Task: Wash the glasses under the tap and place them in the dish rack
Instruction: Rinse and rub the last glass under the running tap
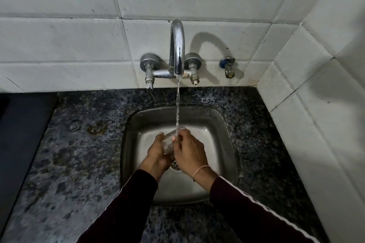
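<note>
Glass rinse under the tap (177,49)

Both hands — left hand (158,151), right hand (188,150) — grip the glass (170,140) below the tap; wet, slippery, fragile — hold its sides.

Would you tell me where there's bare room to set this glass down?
Bare granite counter lies left of the sink, and a narrower strip right of it. The basin is crowded: both hands hold the glass.

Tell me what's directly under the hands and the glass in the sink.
Under the left hand, right hand and glass lies the steel sink floor. Part of the drain peeks out between the wrists; the rest is covered by the hands.
</note>
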